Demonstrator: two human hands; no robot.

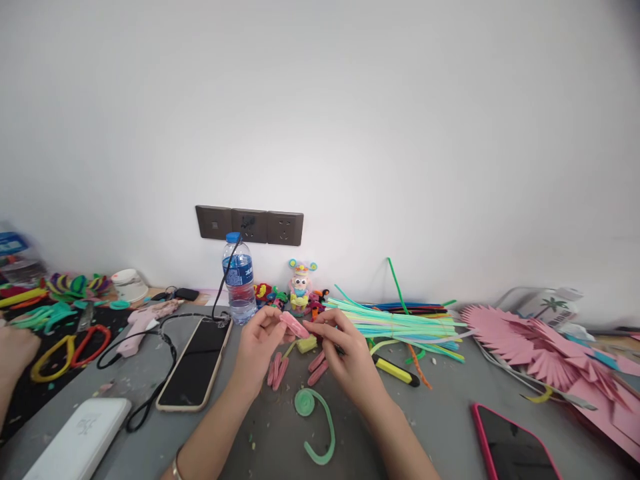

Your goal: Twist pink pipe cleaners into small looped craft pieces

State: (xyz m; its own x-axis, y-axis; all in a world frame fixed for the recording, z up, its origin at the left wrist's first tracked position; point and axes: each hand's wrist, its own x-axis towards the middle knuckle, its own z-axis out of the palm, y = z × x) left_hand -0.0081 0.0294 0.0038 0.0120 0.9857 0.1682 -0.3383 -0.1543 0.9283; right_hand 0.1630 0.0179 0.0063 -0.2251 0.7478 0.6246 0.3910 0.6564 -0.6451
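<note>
My left hand point(259, 345) pinches a pink folded pipe cleaner point(294, 325) between thumb and fingers. At its right end, the fingertips of my right hand point(345, 348) are closed on it too. Below my left hand lies one pink looped pipe cleaner bundle point(278, 371), and another pink bundle point(317, 369) is partly covered by my right hand. Between them sits a small yellow-green piece point(307, 344). Nearer to me, a green pipe cleaner point(305, 403) is coiled into a spiral with a curved tail.
Behind my hands stand a water bottle point(239, 283) and a small figurine point(300, 287). Pipe cleaners point(400, 327) and a yellow cutter point(396, 371) lie right. Phones point(197, 363) point(515, 443) flank the work area. Scissors point(70, 353), a glue gun point(137, 330) and another person's hand point(17, 353) are left.
</note>
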